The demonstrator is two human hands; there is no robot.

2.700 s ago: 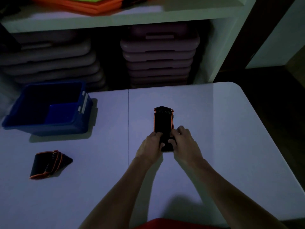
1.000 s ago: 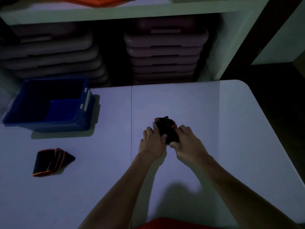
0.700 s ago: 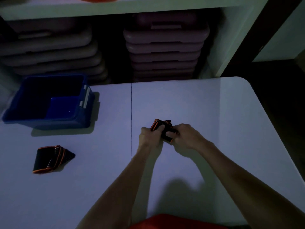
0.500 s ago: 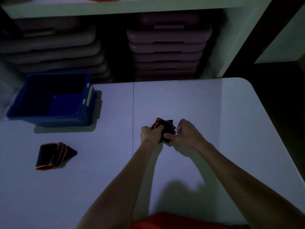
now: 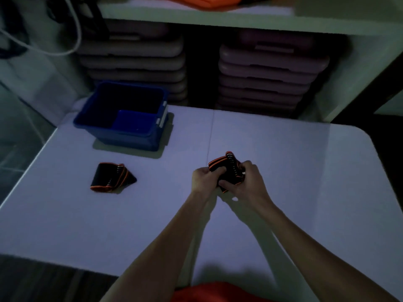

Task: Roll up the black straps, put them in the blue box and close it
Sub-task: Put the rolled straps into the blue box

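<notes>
Head view, dim light: a person's left hand [image 5: 206,177] and right hand [image 5: 244,182] both grip a rolled black strap [image 5: 227,168] with orange edging, just above a white table [image 5: 283,171]. A second strap [image 5: 111,177] lies on the table to the left. Beyond it sits the open blue box [image 5: 128,131].

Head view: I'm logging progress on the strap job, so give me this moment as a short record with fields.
left hand: grips the rolled strap
right hand: grips the same roll
rolled strap: black, orange-edged, held over the table
second strap: lying on the table, left of the hands, untouched
blue box: open, far left; no strap visible inside
lid: not seen
</notes>
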